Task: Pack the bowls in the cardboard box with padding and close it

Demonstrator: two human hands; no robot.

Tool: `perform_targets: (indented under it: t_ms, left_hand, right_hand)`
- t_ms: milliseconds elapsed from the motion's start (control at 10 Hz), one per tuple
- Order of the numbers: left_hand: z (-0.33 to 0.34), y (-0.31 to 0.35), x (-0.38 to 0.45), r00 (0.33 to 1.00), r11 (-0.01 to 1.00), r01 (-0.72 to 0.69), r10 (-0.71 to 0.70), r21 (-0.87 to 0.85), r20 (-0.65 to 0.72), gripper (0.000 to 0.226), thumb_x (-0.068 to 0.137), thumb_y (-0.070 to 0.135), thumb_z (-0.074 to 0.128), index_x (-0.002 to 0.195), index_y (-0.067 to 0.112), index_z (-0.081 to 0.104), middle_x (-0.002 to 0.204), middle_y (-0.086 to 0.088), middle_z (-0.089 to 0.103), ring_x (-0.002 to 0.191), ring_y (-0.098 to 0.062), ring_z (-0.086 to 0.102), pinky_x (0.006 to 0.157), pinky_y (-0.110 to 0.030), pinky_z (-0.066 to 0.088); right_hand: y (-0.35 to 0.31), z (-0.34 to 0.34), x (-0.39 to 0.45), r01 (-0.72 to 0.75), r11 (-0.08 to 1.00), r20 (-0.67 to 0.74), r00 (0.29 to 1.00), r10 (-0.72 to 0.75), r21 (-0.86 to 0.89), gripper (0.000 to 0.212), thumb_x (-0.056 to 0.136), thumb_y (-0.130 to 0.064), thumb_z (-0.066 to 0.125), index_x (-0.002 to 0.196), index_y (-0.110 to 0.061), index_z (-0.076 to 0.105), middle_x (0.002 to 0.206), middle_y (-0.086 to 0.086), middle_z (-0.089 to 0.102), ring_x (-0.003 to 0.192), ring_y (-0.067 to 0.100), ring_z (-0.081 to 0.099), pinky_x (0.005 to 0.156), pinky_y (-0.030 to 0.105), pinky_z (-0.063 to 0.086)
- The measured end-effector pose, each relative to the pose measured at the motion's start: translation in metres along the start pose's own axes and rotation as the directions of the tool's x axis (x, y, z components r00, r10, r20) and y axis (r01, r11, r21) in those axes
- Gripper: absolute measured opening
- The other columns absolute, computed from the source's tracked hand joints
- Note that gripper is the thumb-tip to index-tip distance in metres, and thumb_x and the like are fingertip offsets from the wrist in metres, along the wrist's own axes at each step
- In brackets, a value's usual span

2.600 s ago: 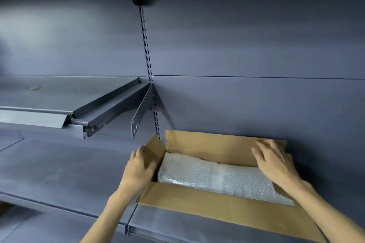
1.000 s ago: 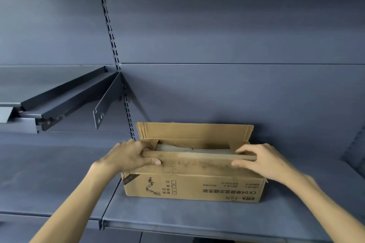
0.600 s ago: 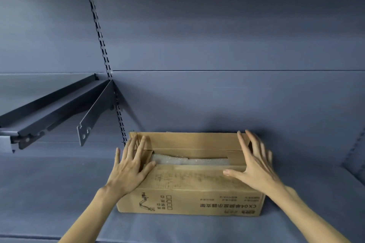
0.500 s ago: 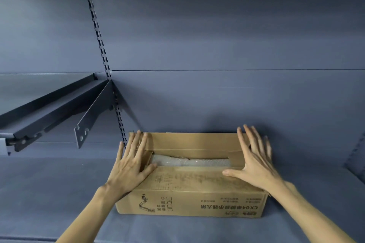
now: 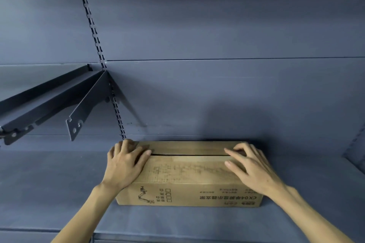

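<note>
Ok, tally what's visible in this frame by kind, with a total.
Cardboard box, flaps down: 1
Hands resting on its top, left hand and right hand: 2
Bracketed metal shelf: 1
Slotted wall upright: 1
Total: 5

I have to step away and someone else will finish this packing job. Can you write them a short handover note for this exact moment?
Left hand: fingers flat, pressing the left end of the box top.
Right hand: fingers spread, pressing the right end.
Cardboard box: on the grey shelf against the back wall, print upside down on its front.
Done: both long flaps folded down, meeting at a thin dark seam; nothing inside shows.
Left: no tape visible on the seam, so seal it if needed. The contents can't be checked from here.
</note>
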State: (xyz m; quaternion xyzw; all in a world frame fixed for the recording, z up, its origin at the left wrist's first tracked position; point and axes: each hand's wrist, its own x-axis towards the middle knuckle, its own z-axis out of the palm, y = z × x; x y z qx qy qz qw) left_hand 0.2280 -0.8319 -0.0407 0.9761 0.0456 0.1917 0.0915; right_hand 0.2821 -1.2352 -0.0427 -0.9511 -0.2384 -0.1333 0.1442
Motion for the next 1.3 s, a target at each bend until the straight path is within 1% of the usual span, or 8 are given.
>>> perform_targets:
  t_ms: [100,200,300,600,900,1100,1200,1300]
  left_hand:
    - [-0.008,0.004,-0.004,0.958,0.983,0.175,-0.159,-0.051,0.238,0.054,0.098,0.067,0.008,0.14,0.059,0.041,0.165,0.004,0.022,0.133,-0.036,0.049,0.101,-0.05,0.044]
    - [-0.012,0.009,-0.003,0.931,0.98,0.199,-0.182,-0.024,0.316,0.051,0.096,0.069,0.006,0.146,0.066,0.018,0.169,0.005,0.002,0.129,-0.036,0.055,0.091,-0.044,0.049]
    - [-0.013,0.01,0.0,0.922,0.98,0.201,-0.192,0.008,0.335,0.052,0.096,0.07,0.007,0.148,0.066,0.011,0.169,0.001,-0.001,0.128,-0.039,0.055,0.093,-0.045,0.05]
    - [-0.007,0.044,0.002,0.934,0.99,0.136,-0.141,0.04,0.328,0.053,0.099,0.066,0.016,0.151,0.058,0.018,0.169,-0.008,0.007,0.126,-0.043,0.056,0.096,-0.048,0.05]
    - [0.017,0.123,0.008,0.938,0.998,0.051,-0.056,0.022,0.342,0.055,0.099,0.066,0.017,0.153,0.054,0.018,0.168,-0.012,0.007,0.123,-0.042,0.058,0.094,-0.048,0.051]
    - [0.02,0.14,0.006,0.936,0.999,0.018,-0.031,0.041,0.35,0.053,0.102,0.061,0.018,0.154,0.053,0.012,0.168,-0.013,0.006,0.125,-0.041,0.056,0.09,-0.048,0.054]
    - [0.016,0.137,0.009,0.929,0.997,0.022,-0.048,0.075,0.367,0.058,0.097,0.066,0.009,0.154,0.053,0.011,0.167,-0.009,0.007,0.121,-0.042,0.058,0.087,-0.046,0.053]
    - [0.011,0.14,0.013,0.925,0.982,-0.082,0.013,0.168,0.379,0.074,0.083,0.069,-0.011,0.152,0.053,0.011,0.167,-0.002,0.013,0.126,-0.044,0.049,0.091,-0.046,0.051]
  right_hand:
    - [-0.003,-0.001,-0.007,-0.009,0.999,0.086,0.996,0.012,-0.038,0.078,0.095,-0.077,0.012,0.154,-0.034,0.041,0.155,-0.015,0.037,0.144,0.009,0.03,0.119,0.032,0.022]
    - [-0.009,-0.003,-0.011,-0.002,0.996,0.178,0.984,0.019,-0.094,0.081,0.095,-0.078,0.01,0.162,-0.034,0.018,0.168,-0.018,0.01,0.155,0.004,0.0,0.128,0.04,0.005]
    - [-0.01,-0.005,-0.014,-0.04,0.997,0.227,0.972,0.055,-0.072,0.083,0.094,-0.081,0.012,0.163,-0.035,0.005,0.168,-0.022,-0.004,0.153,0.0,-0.014,0.127,0.043,0.012]
    - [0.014,-0.02,-0.028,-0.061,0.995,0.17,0.983,0.074,-0.083,0.086,0.092,-0.082,0.011,0.162,-0.033,0.015,0.169,-0.018,0.007,0.154,0.0,-0.008,0.124,0.033,0.017]
    - [0.067,-0.059,-0.063,-0.192,0.967,0.266,0.936,0.232,-0.167,0.074,0.099,-0.071,0.017,0.162,-0.037,-0.004,0.169,-0.017,-0.009,0.151,-0.001,-0.017,0.124,0.038,0.015]
    - [0.076,-0.065,-0.072,-0.213,0.965,0.276,0.928,0.249,-0.157,0.072,0.1,-0.07,0.016,0.161,-0.039,-0.005,0.168,-0.018,-0.011,0.146,-0.005,-0.022,0.125,0.04,0.007]
    - [0.083,-0.059,-0.072,-0.209,0.961,0.236,0.939,0.249,-0.181,0.079,0.093,-0.078,0.005,0.161,-0.04,-0.002,0.17,-0.018,-0.005,0.152,0.0,-0.016,0.127,0.047,0.002]
    - [0.078,-0.063,-0.067,-0.221,0.957,0.229,0.938,0.261,-0.189,0.085,0.087,-0.081,-0.002,0.161,-0.04,0.002,0.17,-0.017,0.003,0.155,0.003,-0.009,0.126,0.054,-0.003]
